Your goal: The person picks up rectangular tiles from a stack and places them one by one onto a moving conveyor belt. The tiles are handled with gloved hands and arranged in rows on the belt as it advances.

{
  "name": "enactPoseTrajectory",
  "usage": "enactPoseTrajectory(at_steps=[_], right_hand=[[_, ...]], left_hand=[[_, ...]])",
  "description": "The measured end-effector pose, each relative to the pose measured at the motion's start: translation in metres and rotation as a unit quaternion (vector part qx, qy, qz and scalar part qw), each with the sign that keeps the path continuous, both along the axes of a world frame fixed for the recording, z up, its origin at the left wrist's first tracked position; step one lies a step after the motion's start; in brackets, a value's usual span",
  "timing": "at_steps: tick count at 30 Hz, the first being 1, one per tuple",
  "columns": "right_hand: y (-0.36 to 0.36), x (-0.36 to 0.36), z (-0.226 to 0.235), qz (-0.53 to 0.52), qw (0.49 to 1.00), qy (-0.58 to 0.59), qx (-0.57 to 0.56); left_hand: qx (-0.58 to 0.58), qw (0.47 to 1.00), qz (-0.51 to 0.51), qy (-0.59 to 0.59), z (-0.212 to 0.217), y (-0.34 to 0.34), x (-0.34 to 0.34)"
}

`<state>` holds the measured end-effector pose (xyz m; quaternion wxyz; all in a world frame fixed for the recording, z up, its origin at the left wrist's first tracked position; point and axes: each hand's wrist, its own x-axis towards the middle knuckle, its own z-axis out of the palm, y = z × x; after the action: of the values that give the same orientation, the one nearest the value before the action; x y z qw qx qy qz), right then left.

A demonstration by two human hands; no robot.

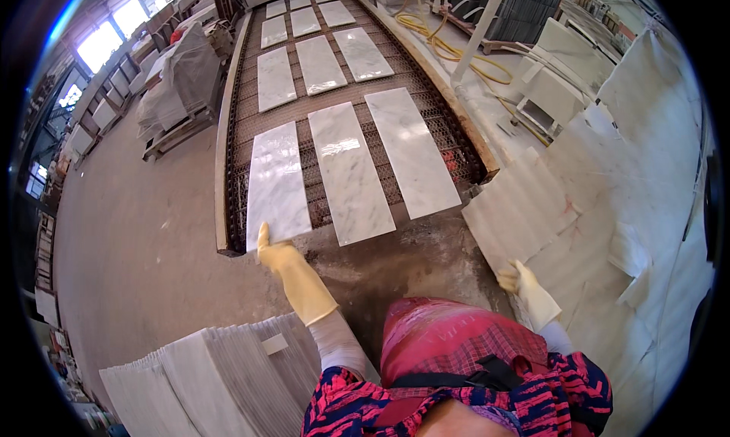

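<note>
Wet white marble slabs with grey veins lie in rows on a conveyor. At the conveyor's near end, my left hand (285,254), in a yellow rubber glove, grips the near edge of the left slab (277,186); its fingertips are partly hidden. To that slab's right lie a middle slab (351,174) and a right slab (413,154), both reaching past the conveyor's end. My right hand (526,285), also gloved, is held off to the right with fingers apart and nothing in them, near a sheet-covered surface (525,209).
A stack of upright pale slabs (220,376) stands at my lower left. The conveyor's rusty side rail (437,79) runs away from me. A wrapped pallet load (179,87) stands left; a yellow hose (487,70) and white pipe (479,38) are right.
</note>
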<state>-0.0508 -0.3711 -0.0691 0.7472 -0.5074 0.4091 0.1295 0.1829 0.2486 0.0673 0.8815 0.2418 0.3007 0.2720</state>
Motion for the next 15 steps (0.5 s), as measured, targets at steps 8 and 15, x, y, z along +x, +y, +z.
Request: enactPoseTrajectory(at_steps=[8,15], right_hand=[[-0.009,-0.079,0.009,0.023,0.986,0.138,-0.093],[0.027,0.023,0.011,0.204,0.953,0.100,-0.200]], left_hand=[[-0.022,0.997,0.061,0.031,-0.090,0.021,-0.008],[-0.114,0.989,0.083,0.046,-0.144,0.023,0.001]])
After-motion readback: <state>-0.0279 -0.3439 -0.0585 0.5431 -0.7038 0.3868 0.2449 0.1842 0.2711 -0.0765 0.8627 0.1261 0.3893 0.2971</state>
